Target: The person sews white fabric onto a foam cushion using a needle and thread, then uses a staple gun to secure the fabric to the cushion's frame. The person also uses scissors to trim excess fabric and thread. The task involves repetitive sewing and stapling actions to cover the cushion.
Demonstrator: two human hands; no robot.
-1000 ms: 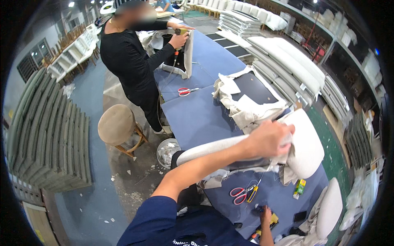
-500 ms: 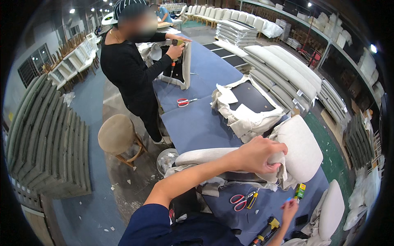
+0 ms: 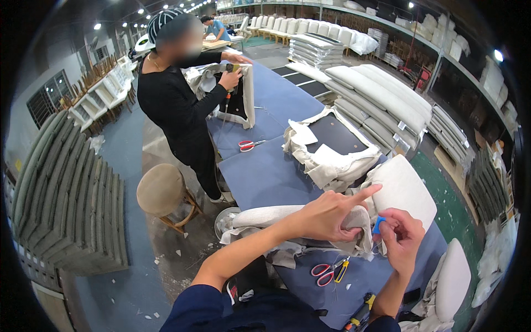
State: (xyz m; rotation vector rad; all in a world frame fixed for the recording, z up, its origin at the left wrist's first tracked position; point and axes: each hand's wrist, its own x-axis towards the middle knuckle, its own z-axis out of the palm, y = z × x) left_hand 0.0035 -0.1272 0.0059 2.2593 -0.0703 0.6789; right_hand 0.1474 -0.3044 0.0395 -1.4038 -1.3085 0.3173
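In front of me a beige fabric-covered cushion panel (image 3: 265,216) lies on the blue-covered table, its loose cloth hanging at the edges. My left hand (image 3: 334,218) grips the panel's right end, thumb and fingers around the cloth edge, the index finger stretched out. Just right of it, my right hand (image 3: 402,235) pinches a small blue piece (image 3: 378,224) close to that cloth; its exact kind is unclear. A rounded pale cushion (image 3: 406,191) rests beyond both hands. Red-handled scissors (image 3: 322,273) and a yellow-handled tool (image 3: 342,271) lie nearer me on the table.
Part of a yellow-and-black tool (image 3: 360,312) shows below my right forearm. An upturned panel with loose cloth (image 3: 337,141) sits farther back. At far left of the table a co-worker (image 3: 177,110) holds a power tool (image 3: 231,69). A round stool (image 3: 160,188) and a bucket (image 3: 224,221) stand left.
My right hand has come up from beside the green-and-yellow box to the panel's end, bringing the blue piece. My left index finger has straightened, and the left hand has shifted slightly left.
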